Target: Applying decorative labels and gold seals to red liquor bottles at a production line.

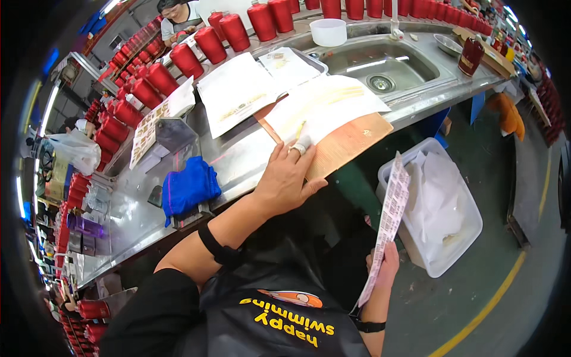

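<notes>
My left hand [284,181] lies with fingers stretched out on the near edge of a white sheet [339,107] bearing faint yellow marks. A ring and a pale cover show on one finger, and a small yellowish strip sits by its tip. Beneath that sheet is an orange-brown board [351,143], resting on the steel counter. Low on the right, my right hand [386,262] grips a long sheet of small printed labels [389,220], held upright and seen nearly edge-on. Part of that hand is hidden behind the sheet.
Beside the label sheet stands a white plastic bin [440,262] with crumpled white paper. More white sheets [235,92] and a blue cloth [189,187] lie on the counter. A sink [380,65] is beyond, with rows of red bottles [208,44]. A person [178,21] sits across.
</notes>
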`<state>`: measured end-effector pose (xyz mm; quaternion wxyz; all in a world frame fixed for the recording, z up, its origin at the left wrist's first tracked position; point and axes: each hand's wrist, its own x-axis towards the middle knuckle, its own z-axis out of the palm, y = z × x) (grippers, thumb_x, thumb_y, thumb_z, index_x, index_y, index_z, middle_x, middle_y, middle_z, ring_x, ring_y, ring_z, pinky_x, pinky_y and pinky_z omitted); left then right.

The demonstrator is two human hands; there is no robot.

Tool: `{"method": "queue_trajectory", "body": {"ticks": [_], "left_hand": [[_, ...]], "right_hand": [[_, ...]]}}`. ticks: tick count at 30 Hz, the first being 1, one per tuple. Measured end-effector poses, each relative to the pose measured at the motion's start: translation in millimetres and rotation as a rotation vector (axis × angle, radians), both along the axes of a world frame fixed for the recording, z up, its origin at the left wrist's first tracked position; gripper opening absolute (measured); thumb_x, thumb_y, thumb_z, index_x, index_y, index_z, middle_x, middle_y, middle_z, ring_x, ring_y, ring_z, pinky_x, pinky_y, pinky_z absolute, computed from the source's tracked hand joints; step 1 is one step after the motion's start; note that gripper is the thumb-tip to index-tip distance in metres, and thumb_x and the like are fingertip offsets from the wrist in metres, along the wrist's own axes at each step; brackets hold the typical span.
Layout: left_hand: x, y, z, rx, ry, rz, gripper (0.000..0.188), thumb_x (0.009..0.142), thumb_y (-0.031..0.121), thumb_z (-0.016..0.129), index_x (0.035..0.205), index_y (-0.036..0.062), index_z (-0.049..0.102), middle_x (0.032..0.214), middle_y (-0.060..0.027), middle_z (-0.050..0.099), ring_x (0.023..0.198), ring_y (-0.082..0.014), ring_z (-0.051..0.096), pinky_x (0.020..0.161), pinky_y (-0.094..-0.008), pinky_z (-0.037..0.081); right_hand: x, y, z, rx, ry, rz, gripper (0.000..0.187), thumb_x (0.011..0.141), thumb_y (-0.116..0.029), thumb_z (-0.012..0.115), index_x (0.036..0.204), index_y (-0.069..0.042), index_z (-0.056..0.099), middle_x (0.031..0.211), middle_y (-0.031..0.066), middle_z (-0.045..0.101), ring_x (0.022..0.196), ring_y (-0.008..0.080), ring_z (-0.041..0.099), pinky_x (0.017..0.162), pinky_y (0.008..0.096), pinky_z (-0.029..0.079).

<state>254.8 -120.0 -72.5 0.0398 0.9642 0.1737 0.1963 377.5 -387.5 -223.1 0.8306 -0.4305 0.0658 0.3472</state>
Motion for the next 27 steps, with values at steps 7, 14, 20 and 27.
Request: {"method": "queue_trajectory", "body": {"ticks": [7,14,20,27], "left_hand": [[-4,0,19,-0.252,-0.01,0.033,0.05,0.086,0.03,0.064,0.125,0.0011,0.052,0.123,-0.0248,0.053,0.118,-0.0425,0.046,0.106,-0.05,0.031],[-24,-6,20,-0.189,-0.103,-0.049,0.045,0.083,0.023,0.068,0.122,0.0051,0.056,0.134,-0.0244,0.047,0.128,-0.0447,0.037,0.106,-0.049,0.032],[-40,-5,28,-0.247,-0.182,-0.084,0.035,0.078,0.017,0.071,0.11,0.0056,0.062,0.114,-0.0206,0.057,0.121,-0.0425,0.045,0.1,-0.0473,0.038],[-56,2,35,-0.303,-0.141,-0.071,0.033,0.078,0.015,0.072,0.109,0.0055,0.063,0.117,-0.0193,0.058,0.118,-0.0414,0.048,0.097,-0.0462,0.041]], "right_hand": [[57,13,107,-0.042,-0.272,-0.098,0.027,0.097,-0.025,0.052,0.108,0.0,0.052,0.081,0.0059,0.059,0.058,0.0125,0.056,0.049,0.0243,0.045],[158,65,161,-0.103,-0.633,-0.028,0.031,0.096,-0.012,0.05,0.119,0.009,0.048,0.11,0.0173,0.063,0.089,0.0199,0.066,0.078,0.0314,0.054],[238,160,175,-0.157,-0.889,-0.11,0.026,0.092,-0.009,0.052,0.109,0.011,0.056,0.101,0.0135,0.065,0.085,0.0143,0.062,0.075,0.0283,0.049],[344,259,170,-0.594,-1.077,-0.298,0.028,0.085,-0.007,0.051,0.105,0.011,0.057,0.098,0.0176,0.065,0.087,0.0216,0.065,0.069,0.0343,0.052]]}}
